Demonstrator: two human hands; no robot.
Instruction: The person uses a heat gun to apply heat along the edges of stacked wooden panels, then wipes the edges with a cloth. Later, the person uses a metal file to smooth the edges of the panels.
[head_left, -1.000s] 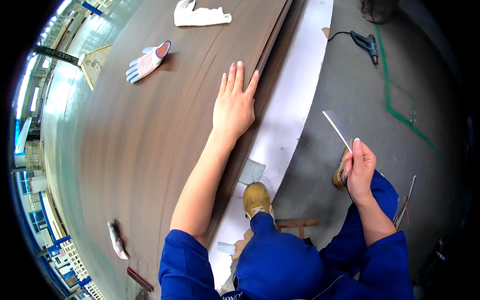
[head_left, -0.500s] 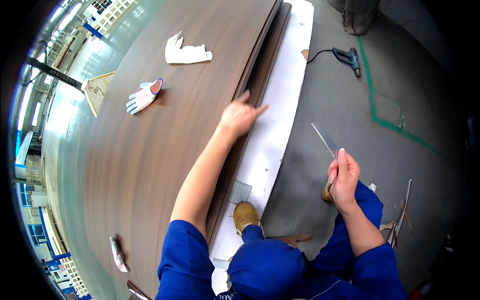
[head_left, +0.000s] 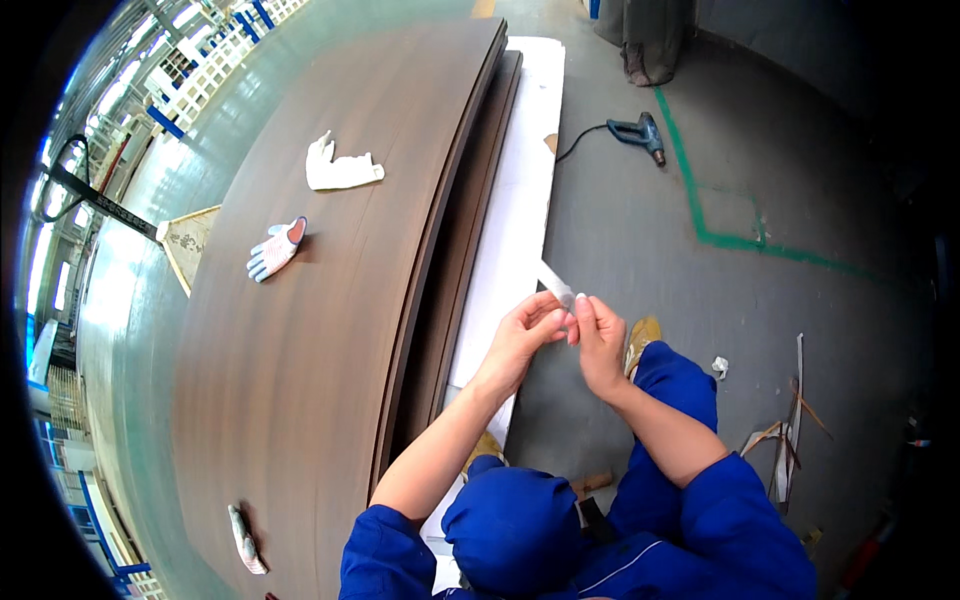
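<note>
In front of me, both hands meet at the lower end of a thin translucent strip, which stands up and slants to the left. My right hand pinches that end between thumb and fingers. Closed at the fingertips, my left hand grips the strip from the other side. What kind of strip it is I cannot tell. Left of my hands lies a large brown wood-grain panel, with another brown panel under its right edge. A white sheet shows beneath them.
On the big panel lie a white glove, a striped work glove and another glove. A corded heat gun rests on the grey floor near a green line. Scrap strips lie at right, beside my shoe.
My left hand has left the panel's edge and come right to the strip. My right hand has moved left and up with the strip. The view has shifted.
</note>
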